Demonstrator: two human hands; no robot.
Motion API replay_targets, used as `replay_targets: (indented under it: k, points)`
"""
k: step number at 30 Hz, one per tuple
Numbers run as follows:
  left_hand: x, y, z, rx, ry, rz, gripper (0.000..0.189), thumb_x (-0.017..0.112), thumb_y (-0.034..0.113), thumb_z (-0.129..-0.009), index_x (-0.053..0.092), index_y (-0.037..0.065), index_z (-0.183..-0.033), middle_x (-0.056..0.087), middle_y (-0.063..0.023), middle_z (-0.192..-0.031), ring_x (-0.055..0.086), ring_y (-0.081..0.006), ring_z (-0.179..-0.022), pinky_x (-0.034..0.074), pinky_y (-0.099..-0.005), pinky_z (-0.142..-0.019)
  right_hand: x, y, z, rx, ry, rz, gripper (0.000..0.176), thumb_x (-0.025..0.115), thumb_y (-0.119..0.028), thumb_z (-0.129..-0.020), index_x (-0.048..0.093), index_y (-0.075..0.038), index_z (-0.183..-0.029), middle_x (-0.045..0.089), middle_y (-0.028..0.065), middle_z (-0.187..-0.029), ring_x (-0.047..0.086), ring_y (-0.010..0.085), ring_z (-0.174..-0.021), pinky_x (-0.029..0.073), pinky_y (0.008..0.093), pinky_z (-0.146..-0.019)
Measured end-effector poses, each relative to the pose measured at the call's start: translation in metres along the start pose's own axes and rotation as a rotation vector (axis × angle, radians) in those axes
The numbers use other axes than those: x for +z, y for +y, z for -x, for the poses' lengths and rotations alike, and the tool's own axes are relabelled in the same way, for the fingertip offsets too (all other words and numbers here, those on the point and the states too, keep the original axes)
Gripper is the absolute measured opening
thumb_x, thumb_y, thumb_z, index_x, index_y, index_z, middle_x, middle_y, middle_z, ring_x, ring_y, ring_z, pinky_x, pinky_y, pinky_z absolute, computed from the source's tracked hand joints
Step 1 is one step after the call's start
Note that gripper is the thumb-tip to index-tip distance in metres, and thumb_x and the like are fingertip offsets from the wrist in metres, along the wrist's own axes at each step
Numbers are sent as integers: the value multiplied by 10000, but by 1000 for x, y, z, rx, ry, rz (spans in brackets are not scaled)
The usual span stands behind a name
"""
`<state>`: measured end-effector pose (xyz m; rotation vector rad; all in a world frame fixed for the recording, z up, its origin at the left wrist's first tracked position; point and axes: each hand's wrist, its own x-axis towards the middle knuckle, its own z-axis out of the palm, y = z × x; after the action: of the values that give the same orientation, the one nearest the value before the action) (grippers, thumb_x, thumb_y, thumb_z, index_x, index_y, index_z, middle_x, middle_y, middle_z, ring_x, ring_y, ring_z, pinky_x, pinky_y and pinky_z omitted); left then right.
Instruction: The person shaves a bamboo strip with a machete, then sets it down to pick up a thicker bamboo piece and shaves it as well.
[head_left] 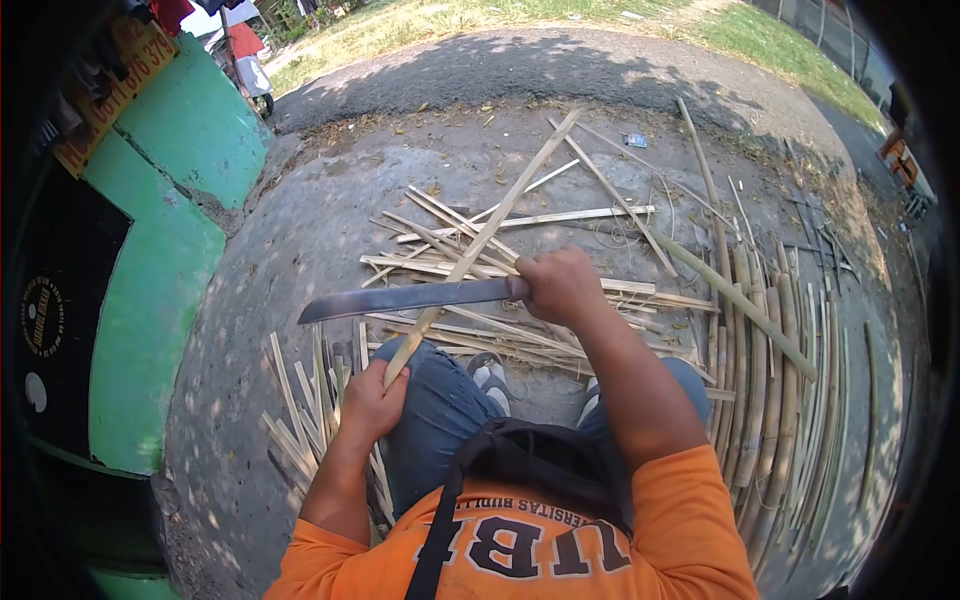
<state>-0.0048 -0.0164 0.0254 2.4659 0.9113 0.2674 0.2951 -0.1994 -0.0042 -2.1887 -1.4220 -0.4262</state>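
A long split bamboo strip (508,222) slants away from me, its near end gripped in my left hand (375,402) beside my left knee. My right hand (563,287) is wrapped round the handle of a machete (415,298). Its broad dark blade points left and crosses over the bamboo strip a little beyond my left hand. Beneath and beyond the strip lies a loose pile of pale split bamboo strips (585,290) on the ground in front of my feet.
Whole bamboo poles (765,390) lie side by side on my right, with one green pole (740,300) across them. More cut strips (300,400) lie by my left leg. A green wall (165,260) stands at the left. A small blue packet (635,141) lies near the road (500,75).
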Motion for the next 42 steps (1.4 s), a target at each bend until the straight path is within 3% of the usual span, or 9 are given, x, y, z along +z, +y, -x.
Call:
replay_targets:
  k: [4,10,17,23,26,29,35,39,42]
  points:
    - [-17,3,7,-36,-50,-108,348,676,338,-968,667,-9,-947,684,-286,-823,675,-506,-818,516,-534,-709,-2,49,2,409,51,21,153,701,-289,-842,693,-136,-842,722,127,-769,717,379,-756,566,509,-700]
    - [-10,-6,6,-45,-31,-69,352,677,341,-967,668,-11,-956,691,-293,-853,682,-500,-845,524,-530,-738,-5,25,2,319,1,11,153,735,-261,-812,669,-133,-863,712,131,-796,696,394,-751,547,534,-669]
    - [1,5,3,-37,11,-2,362,683,344,-974,663,-11,-907,676,-279,-786,677,-487,-774,518,-515,-696,6,-24,0,-96,-40,-38,135,732,-239,-767,689,-133,-839,707,104,-721,716,341,-720,548,477,-737]
    - [-5,-22,14,-45,18,12,409,692,377,-980,626,-4,-848,644,-246,-715,643,-447,-675,487,-488,-628,-7,55,3,274,205,83,119,725,-239,-794,674,-133,-807,704,107,-712,702,358,-667,555,490,-630]
    - [-6,-17,14,17,3,-35,446,640,399,-1026,617,-6,-839,605,-228,-678,617,-399,-621,478,-470,-620,-10,60,3,289,182,96,121,720,-237,-799,663,-130,-798,706,114,-722,697,371,-662,554,489,-606]
    - [12,-53,12,59,47,177,489,553,409,-1081,613,-2,-824,565,-142,-628,564,-273,-572,453,-416,-591,-16,37,3,289,177,65,108,713,-221,-794,657,-129,-808,709,113,-738,701,365,-682,557,488,-629]
    - [15,-50,10,-216,-50,470,520,463,387,-1122,618,16,-793,530,1,-649,503,-120,-613,408,-324,-589,-7,-2,0,-54,104,-21,139,740,-227,-772,635,-146,-812,669,69,-702,684,330,-675,513,457,-666]
    - [19,-49,7,-123,-10,352,523,458,378,-1117,626,2,-795,572,-72,-658,554,-194,-618,440,-365,-623,7,-19,2,-181,43,-13,155,747,-243,-772,626,-154,-810,658,54,-684,682,305,-660,490,412,-681]
    - [23,-58,12,-77,25,258,520,461,373,-1111,635,-8,-803,598,-122,-673,590,-255,-635,461,-395,-648,0,10,-1,-34,66,55,148,733,-254,-812,633,-145,-808,678,80,-704,693,335,-693,515,463,-690]
